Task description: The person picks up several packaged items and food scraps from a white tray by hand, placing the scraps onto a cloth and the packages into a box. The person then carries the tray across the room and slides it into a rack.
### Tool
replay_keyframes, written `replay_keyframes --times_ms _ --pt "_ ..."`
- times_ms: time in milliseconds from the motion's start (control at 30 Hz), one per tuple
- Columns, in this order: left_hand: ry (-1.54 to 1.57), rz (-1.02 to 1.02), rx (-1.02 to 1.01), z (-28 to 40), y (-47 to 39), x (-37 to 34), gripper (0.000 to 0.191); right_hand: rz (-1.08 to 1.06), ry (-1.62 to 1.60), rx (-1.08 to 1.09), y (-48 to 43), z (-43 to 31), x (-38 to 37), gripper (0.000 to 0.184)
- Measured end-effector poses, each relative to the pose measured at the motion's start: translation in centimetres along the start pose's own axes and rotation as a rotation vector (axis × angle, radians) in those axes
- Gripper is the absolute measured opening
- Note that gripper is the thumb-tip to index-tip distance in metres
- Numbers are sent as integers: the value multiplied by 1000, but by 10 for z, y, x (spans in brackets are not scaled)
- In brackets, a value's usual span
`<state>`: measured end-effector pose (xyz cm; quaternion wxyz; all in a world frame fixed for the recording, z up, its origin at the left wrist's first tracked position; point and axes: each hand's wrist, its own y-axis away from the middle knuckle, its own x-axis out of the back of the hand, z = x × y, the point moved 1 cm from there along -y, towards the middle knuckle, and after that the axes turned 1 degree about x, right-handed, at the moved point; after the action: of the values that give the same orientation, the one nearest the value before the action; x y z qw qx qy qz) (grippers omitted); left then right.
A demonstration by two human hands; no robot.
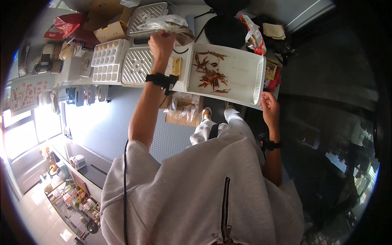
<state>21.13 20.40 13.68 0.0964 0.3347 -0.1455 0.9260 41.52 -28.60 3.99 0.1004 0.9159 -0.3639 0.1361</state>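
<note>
My left hand (162,44) has its fingers closed on a clear plastic bag (180,33) with brownish contents, at the back of the counter. Right of it, a white plastic tray (245,72) with perforated end walls holds dried red chili peppers (212,78), most of them heaped in its left half. Beside the tray's front right corner is my right hand (268,101), fingers loosely curled and apart, with nothing seen in it. A small yellow packet (176,66) lies between my left wrist and the tray.
Left along the counter are a ribbed rack tray (137,65), an egg holder (107,55) with several eggs and an open carton (110,31). A round black appliance (225,30) stands behind the chili tray. Packets (271,69) lie to its right. Below the counter is a cardboard box (183,116) with plastic bags.
</note>
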Motion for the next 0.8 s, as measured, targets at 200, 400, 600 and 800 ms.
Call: replay_keyframes --times_ms 200,400,600,800 --pt "-108 -115 162 -131 -27 -34 38 -21 22 -65 17 -4 -1 19" --pt "-41 -209 252 -194 -41 -93 37 -19 86 -156 37 -28 -4 19" --pt "221 -490 403 -226 -37 -124 40 -86 165 -145 48 -8 -18 15" --pt "507 -551 136 -222 -37 -98 38 -313 257 54 18 -35 -76 14"
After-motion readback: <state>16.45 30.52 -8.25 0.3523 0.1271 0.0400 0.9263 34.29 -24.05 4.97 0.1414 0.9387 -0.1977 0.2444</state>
